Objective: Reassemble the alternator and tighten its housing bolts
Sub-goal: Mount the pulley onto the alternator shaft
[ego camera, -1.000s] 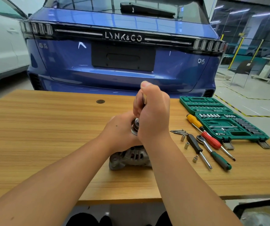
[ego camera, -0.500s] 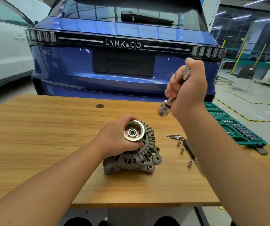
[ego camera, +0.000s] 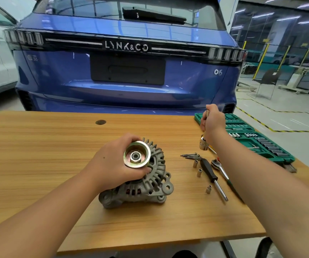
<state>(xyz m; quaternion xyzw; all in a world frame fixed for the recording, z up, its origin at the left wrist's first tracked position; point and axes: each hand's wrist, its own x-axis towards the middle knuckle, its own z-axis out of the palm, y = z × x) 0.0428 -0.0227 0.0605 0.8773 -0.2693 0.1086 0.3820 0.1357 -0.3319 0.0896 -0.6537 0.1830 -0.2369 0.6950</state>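
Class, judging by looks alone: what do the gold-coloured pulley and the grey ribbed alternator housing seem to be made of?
Gold-coloured pulley: probably steel with a yellowish plating, since it gleams smoothly. Grey ribbed alternator housing: likely cast aluminium, going by its dull, slightly rough grey surface and moulded fins.

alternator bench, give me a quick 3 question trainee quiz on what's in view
1. True or false: the left hand grips the pulley of the alternator.
2. What does the right hand hold? A) a socket driver B) a hammer C) the green case
3. Fill in: the loose long bolts lie on the table to the ____ of the alternator.

Key: 1 true; 2 A, the socket driver; 3 right.
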